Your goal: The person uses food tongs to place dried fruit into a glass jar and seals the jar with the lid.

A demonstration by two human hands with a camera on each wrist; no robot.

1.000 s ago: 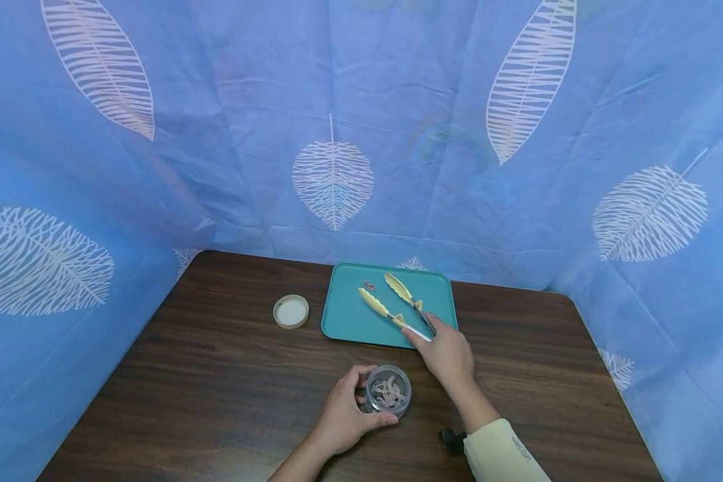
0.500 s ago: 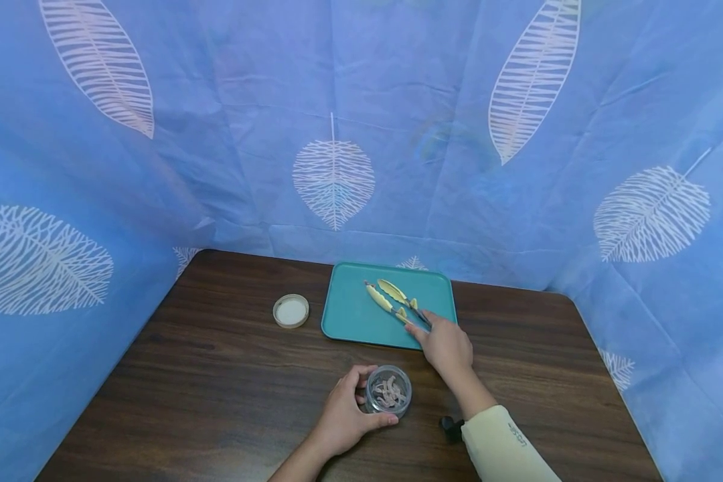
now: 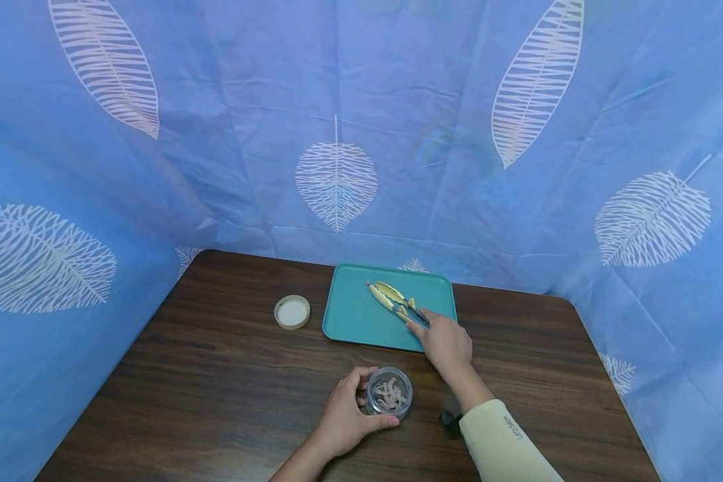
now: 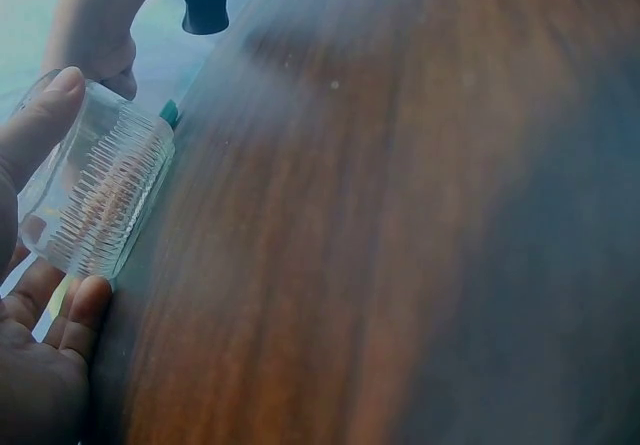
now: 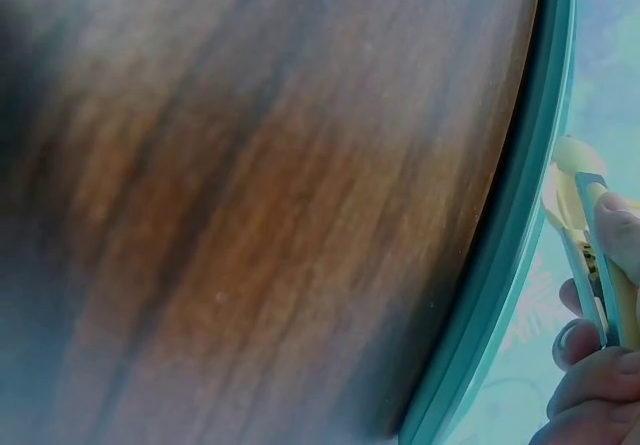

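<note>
My left hand (image 3: 349,408) holds a clear jar (image 3: 370,402) by its side on the table, fingers and thumb curled round it. Pale pinkish strips (image 3: 390,393) lie inside the jar, which has no lid on. My right hand (image 3: 448,340) grips the metal arms of a pair of tongs (image 3: 401,312) with yellow scalloped heads. The tong tips reach over the teal tray (image 3: 349,321), close together at a small pinkish piece (image 3: 369,284) that they mostly hide. In the right wrist view, thumb and fingers (image 5: 625,235) squeeze the tongs from both sides.
A round lid (image 3: 292,312) with a white inside lies left of the tray on the dark wooden table (image 3: 217,375). Blue cloth (image 3: 247,167) with white leaf prints hangs behind and at both sides. A black wrist camera (image 3: 450,424) sits at the right cuff.
The tongs have swung over the tray to the small pinkish piece, and their heads have drawn closer together. My left hand and the jar have stayed in place.
</note>
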